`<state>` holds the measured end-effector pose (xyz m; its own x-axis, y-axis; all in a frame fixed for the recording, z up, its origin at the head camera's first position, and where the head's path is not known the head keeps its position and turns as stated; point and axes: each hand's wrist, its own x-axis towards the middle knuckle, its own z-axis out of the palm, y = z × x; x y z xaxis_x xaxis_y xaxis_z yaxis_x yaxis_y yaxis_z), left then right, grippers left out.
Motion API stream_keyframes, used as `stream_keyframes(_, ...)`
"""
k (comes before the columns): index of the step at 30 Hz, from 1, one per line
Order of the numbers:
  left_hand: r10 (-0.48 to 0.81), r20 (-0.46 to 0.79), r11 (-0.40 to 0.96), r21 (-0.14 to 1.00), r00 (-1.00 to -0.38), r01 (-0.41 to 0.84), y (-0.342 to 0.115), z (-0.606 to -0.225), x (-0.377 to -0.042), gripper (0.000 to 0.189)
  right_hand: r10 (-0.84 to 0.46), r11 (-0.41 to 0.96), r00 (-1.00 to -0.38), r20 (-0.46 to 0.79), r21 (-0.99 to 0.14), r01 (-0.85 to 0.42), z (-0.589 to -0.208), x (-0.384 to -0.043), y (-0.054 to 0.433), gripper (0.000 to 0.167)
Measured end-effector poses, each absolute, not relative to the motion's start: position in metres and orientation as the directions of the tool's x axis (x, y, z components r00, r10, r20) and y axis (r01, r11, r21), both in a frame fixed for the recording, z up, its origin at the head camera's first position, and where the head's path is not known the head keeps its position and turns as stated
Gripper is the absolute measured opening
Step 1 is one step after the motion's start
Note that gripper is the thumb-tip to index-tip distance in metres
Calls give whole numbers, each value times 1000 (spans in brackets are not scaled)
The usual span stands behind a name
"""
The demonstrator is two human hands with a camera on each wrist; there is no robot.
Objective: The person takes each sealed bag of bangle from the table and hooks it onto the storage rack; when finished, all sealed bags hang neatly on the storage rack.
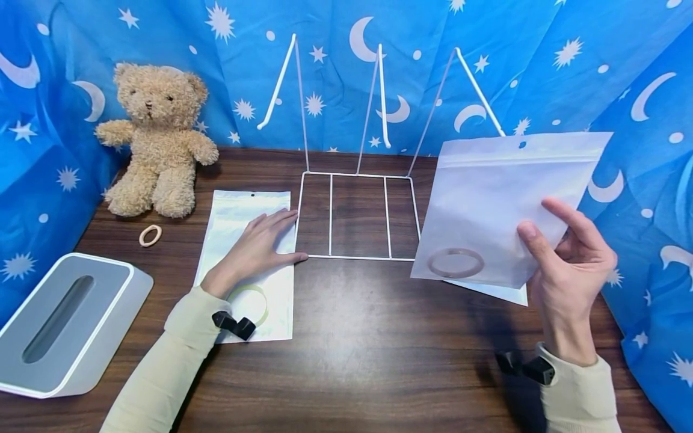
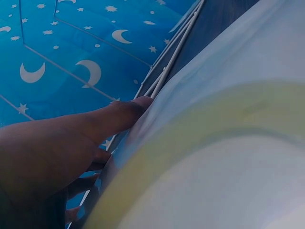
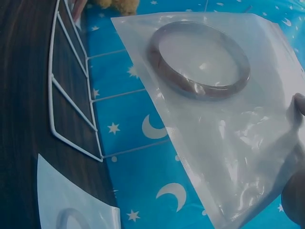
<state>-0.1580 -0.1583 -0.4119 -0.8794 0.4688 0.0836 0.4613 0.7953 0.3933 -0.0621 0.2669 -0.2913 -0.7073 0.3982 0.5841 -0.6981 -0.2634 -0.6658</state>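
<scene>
My right hand (image 1: 574,264) pinches the side of a translucent zip bag (image 1: 487,204) between thumb and fingers. A brown bangle (image 1: 456,263) lies in its bottom, shown closer in the right wrist view. The bag's punched hole is near the tip of the right hook (image 1: 480,91) of a white wire rack (image 1: 331,216). My left hand (image 1: 254,246) rests with fingers extended over a second bag (image 1: 276,325), its fingertips right at the rack's left side. That bag holds a yellow-green bangle (image 1: 265,304) and lies flat on the table, partly hidden by the hand.
Another bag (image 1: 509,293) with a ring shape lies partly under the held one. Left of the rack, a teddy bear (image 1: 157,138) sits near a small wooden ring (image 1: 150,236). A grey-and-white tissue box (image 1: 108,337) stands at the left. Blue star-printed cloth (image 1: 346,24) hangs behind.
</scene>
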Motion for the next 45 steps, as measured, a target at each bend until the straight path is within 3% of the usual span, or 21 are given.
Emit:
stream_keyframes(24, 472, 106, 792, 386, -875, 474, -159, -414, -157, 96, 368, -259, -732, 574, -693, -673, -299, -77, 267, 46)
stream_keyframes(45, 471, 111, 790, 389, -875, 474, -159, -414, -157, 96, 343, -215, -769, 540, -752, -624, -312, -142, 264, 46)
